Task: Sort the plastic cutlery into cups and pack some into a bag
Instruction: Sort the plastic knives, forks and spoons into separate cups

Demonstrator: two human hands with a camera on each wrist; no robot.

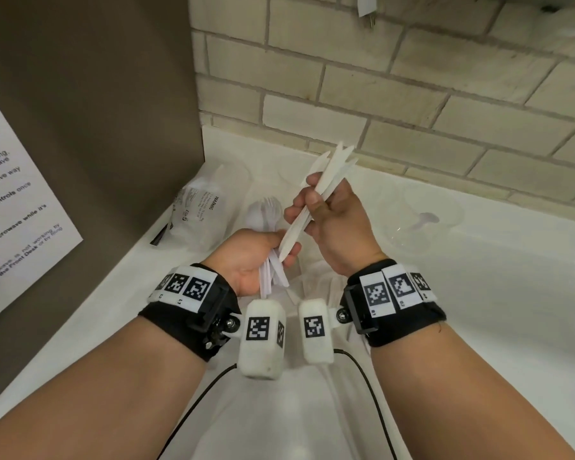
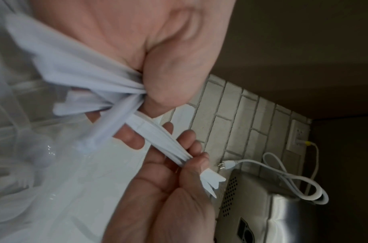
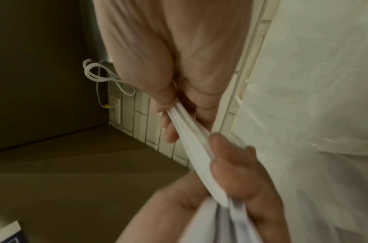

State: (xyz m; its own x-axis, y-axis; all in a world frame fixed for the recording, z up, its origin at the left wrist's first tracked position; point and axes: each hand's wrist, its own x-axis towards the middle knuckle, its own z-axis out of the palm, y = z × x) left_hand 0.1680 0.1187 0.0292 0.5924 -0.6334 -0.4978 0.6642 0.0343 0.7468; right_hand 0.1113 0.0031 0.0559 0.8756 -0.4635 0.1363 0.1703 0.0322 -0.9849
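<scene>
Hands meet just above a white tabletop point(image 1: 478, 293), seen from a head camera looking down along two forearms fitted with black wrist bands. Nearest, the left hand point(image 1: 249, 260) has its grip curled round a mixed bunch of white plastic cutlery point(image 1: 273, 277), handles hanging down toward the wrist. Just beyond and touching it, the right hand point(image 1: 332, 220) pinches a small bundle of white plastic knives point(image 1: 316, 197) between thumb and fingers; the bundle slants up and away, its lower tips resting against the left thumb, its upper ends fanned slightly in front of the tiled wall. Judging by this, the step in hand is sorting: knives are being pulled out of the mixed bunch. Farther back on the tabletop stands a clear cup point(image 1: 264, 210) holding forks and spoons, with a clear printed plastic bag point(image 1: 200, 207) to its left beside a brown cabinet side, and another clear cup point(image 1: 425, 217) lies well apart to the right. The next move probably calls for drawing the knives free without dragging other pieces along, then carrying them to a cup of their own.
</scene>
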